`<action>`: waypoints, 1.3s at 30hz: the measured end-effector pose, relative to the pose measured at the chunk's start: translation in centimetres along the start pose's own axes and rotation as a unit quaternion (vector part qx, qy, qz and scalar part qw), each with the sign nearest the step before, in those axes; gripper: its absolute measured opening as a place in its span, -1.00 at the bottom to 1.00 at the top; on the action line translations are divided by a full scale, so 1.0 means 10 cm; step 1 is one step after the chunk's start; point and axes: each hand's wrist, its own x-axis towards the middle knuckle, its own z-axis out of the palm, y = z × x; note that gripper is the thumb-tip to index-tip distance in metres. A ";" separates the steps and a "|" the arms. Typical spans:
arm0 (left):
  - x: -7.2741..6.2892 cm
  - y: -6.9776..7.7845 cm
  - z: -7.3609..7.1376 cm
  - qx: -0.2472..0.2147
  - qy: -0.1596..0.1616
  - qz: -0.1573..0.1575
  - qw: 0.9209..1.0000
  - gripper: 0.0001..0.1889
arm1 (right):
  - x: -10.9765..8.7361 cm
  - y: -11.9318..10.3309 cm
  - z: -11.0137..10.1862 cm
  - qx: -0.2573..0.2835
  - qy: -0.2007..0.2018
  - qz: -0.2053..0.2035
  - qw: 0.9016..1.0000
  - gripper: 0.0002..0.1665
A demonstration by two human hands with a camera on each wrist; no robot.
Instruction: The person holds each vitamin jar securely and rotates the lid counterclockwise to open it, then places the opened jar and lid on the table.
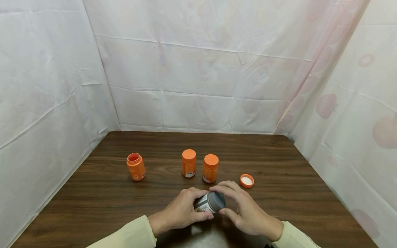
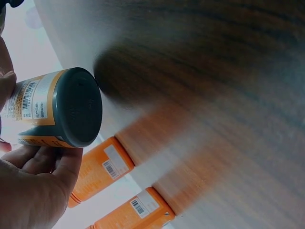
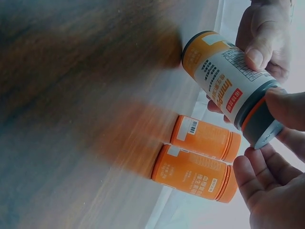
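A dark grey supplement bottle [image 1: 203,205] with a white and orange label leans to the right, low over the front of the table. My left hand [image 1: 181,210] grips its body, thumb on the near side. Around its grey cap [image 1: 218,200] my right hand [image 1: 246,212] has thumb and fingertips, as the right wrist view also shows on the cap [image 3: 263,123]. An orange thread line shows between cap and body there. The left wrist view shows the bottle's dark base [image 2: 80,107] facing the camera.
Two capped orange bottles, one [image 1: 189,164] left of the other [image 1: 210,169], stand just beyond my hands. An uncapped orange bottle [image 1: 136,169] stands at the left. On the right an orange cap [image 1: 246,181] lies with its white inside up. White curtains [image 1: 198,75] surround the wooden table [image 1: 93,196].
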 end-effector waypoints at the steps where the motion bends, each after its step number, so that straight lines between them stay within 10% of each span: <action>1: 0.00 0.00 0.00 0.000 0.000 0.000 1.000 -0.54 | 0.00 -0.01 -0.01 0.000 -0.002 0.002 1.000 -0.08; 21: 0.00 -0.04 0.03 -0.018 0.006 0.020 1.000 -0.61 | 0.03 0.00 -0.03 -0.018 0.009 -0.019 1.000 0.12; 39: 0.01 -0.03 0.04 -0.031 0.005 0.028 0.999 -0.69 | 0.02 0.01 0.03 -0.050 0.049 0.102 0.992 -0.42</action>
